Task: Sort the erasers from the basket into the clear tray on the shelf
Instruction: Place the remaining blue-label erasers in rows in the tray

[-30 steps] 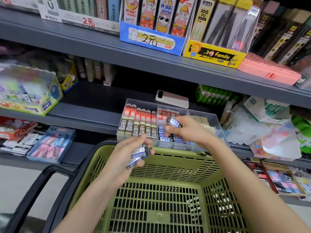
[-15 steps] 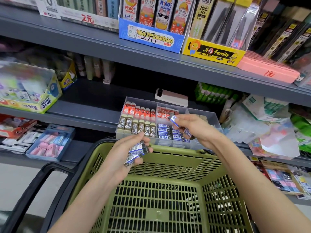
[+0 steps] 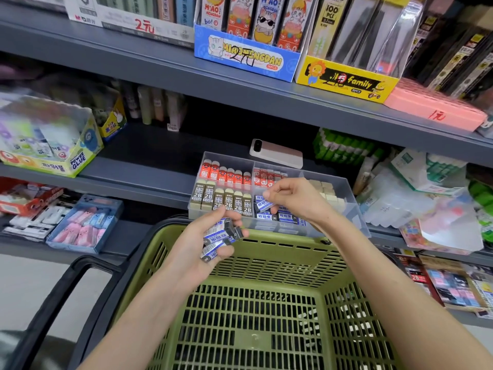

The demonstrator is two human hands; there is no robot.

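I see left hand (image 3: 198,244) over green basket (image 3: 266,263) rim, fingers clamped on bunch of blue-sleeved erasers (image 3: 218,240). Right hand (image 3: 292,198) pinching single eraser (image 3: 262,205) above clear tray (image 3: 352,209), blue compartment.

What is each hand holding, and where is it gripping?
The left hand clutches several blue-sleeved erasers bunched between thumb and fingers. The right hand pinches one blue-sleeved eraser by its end, over the clear tray.

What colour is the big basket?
Olive green basket, with a black handle; the head view shows it.
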